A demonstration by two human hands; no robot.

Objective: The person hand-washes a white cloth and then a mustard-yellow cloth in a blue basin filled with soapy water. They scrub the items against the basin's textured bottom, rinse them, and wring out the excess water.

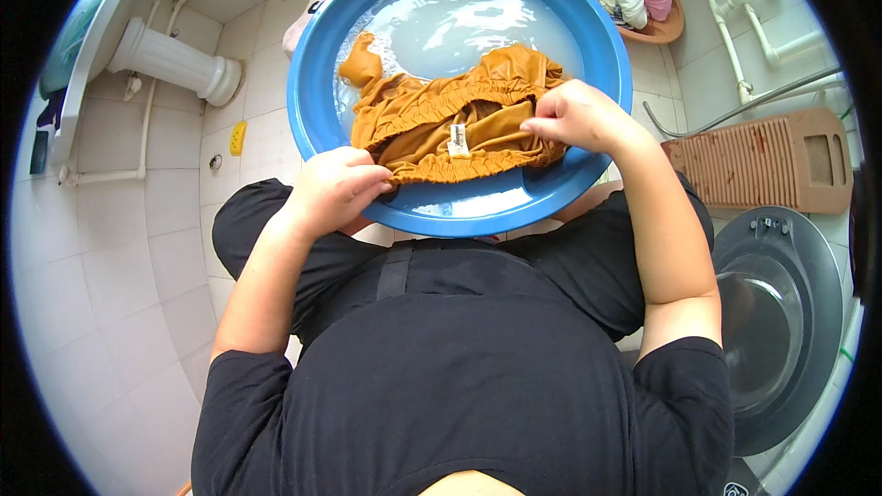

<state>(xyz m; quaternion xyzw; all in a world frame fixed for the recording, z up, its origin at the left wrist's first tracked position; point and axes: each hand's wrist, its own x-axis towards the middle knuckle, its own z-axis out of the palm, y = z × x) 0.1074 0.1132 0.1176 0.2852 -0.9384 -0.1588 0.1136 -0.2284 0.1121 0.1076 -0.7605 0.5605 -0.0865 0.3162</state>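
Note:
A pair of mustard-brown elastic-waist trousers lies wet in a big blue basin of cloudy, sudsy water. Its gathered waistband gapes toward me, and a white label shows inside. My left hand pinches the waistband's left end, over the near rim. At the opposite end, the curled fingers of my right hand grip the waistband's edge. Part of the cloth bulges up out of the water at the far left of the basin. The rest of the garment is partly under water.
At the back right, an orange-brown tub holds white and pink laundry. A brown ridged washboard lies to my right, beside a grey hose and a dark round-lidded appliance. Left are a white sink pedestal and a yellow brush-like object.

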